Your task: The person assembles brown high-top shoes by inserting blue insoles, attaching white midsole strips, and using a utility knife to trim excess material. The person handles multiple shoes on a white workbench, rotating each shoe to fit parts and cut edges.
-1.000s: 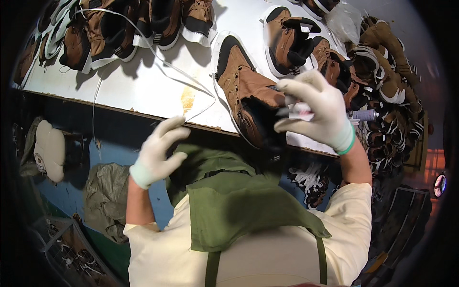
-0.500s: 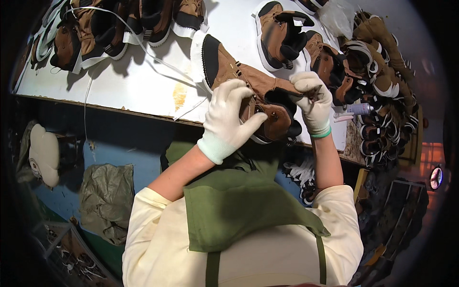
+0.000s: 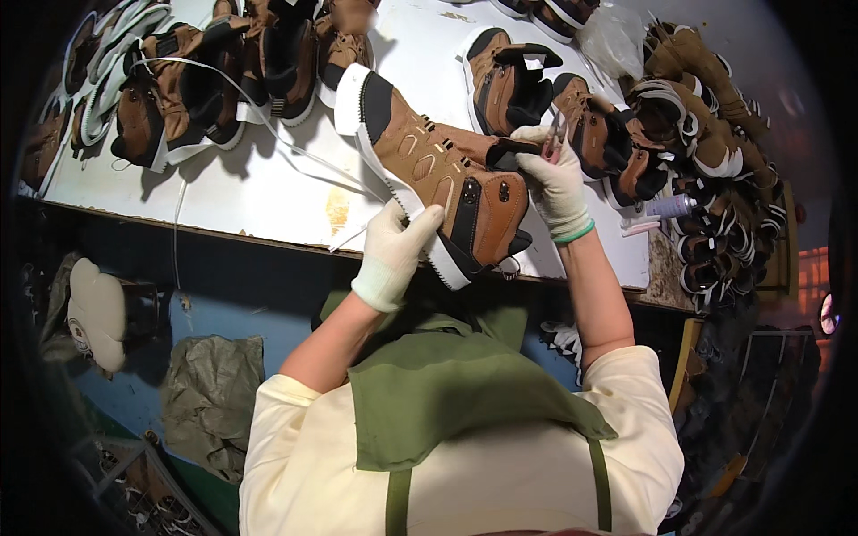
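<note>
Head view: my left hand, in a white work glove, is curled under the sole edge of a brown and black boot, fingers closed around the white sole near its heel end, thumb up against the side. The boot is lifted off the white worktable and tilted, its toe pointing up and left, its heel and ankle collar down toward my chest, just above the table's near edge. My right hand, gloved too with a green band at the wrist, is at the boot's black collar; its fingers are pinched shut on a small thin tool that sticks up from my fingertips, and I cannot tell what kind of tool it is. The fingertips touch the top of the collar.

Just beyond my right hand, another brown boot with a black tongue lies on the table. To the right is a heap of similar boots piled over the table's end, with a small pale bottle lying just beside it. At the far left stands a row of more boots, and a white cord runs across the table from there toward the boot I hold. My green apron fills the lower middle of the view.
</note>
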Available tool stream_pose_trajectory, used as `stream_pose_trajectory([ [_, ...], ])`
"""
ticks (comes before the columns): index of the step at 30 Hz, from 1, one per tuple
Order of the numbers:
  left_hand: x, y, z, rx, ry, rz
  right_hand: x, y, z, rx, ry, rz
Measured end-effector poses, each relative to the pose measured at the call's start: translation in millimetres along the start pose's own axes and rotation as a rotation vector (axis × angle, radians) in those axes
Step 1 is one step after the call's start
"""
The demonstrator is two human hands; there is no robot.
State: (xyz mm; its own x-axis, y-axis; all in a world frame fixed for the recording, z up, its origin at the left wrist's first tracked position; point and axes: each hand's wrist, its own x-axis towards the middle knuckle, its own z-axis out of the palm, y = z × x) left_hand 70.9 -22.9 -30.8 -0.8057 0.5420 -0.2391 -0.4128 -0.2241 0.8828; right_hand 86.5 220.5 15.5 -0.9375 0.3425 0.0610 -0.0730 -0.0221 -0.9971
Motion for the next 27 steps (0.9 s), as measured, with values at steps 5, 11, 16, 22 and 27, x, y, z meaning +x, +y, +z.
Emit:
stream_pose_trajectory([
  [5,1.6,4.0,13.0,-0.124,-0.006,0.182,-5.7,1.7,11.5,-0.219,0.161,-0.084],
  [11,8.8,-7.5,-0.1,-0.26,-0.061,0.092,-41.0,5.5,15.2,-0.189,0.396,-0.304],
  [16,7.1,-6.7,3.9,-0.321,-0.105,0.088,-66.0,-0.2,21.6,-0.343,0.317,-0.082],
  [22,13.0,-20.1,1.3,-0.372,-0.142,0.106,-77.5,-2.6,24.7,-0.244,0.096,-0.135],
  [27,13.6,-18.8,1.0,-0.351,-0.179,0.131,-82.4,-15.0,27.0,-0.238,-0.057,-0.079],
])
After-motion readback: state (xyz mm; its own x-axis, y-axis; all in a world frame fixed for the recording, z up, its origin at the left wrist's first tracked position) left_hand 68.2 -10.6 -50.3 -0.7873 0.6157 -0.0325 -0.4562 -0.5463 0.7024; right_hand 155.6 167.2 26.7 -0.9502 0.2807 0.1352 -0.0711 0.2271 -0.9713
